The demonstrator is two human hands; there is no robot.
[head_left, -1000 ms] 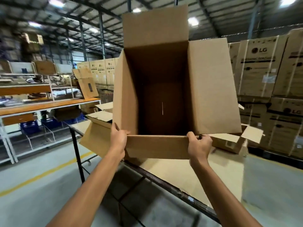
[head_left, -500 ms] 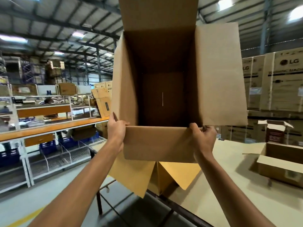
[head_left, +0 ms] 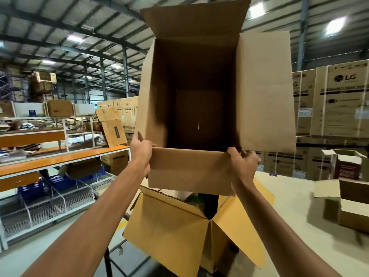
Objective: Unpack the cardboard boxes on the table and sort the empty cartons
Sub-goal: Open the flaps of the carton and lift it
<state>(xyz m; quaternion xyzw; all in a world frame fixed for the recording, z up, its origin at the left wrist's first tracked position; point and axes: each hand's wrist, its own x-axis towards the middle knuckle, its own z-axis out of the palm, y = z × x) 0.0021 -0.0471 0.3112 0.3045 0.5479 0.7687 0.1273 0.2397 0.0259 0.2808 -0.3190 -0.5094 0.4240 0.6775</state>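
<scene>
Gripping the near flap of the empty carton (head_left: pixel 199 86) at its two corners, the left hand (head_left: pixel 142 149), left of centre, and the right hand (head_left: pixel 243 164), right of centre, curl their fingers over the edge and hold it in the air at mid-frame, above another open box (head_left: pixel 169 232) on the worktop (head_left: pixel 289 206). It looks light and stiff but bulky; the flap may bend at its crease, so I judge the side walls a safer hold. A smaller open box (head_left: pixel 351 208) lies at the right edge.
</scene>
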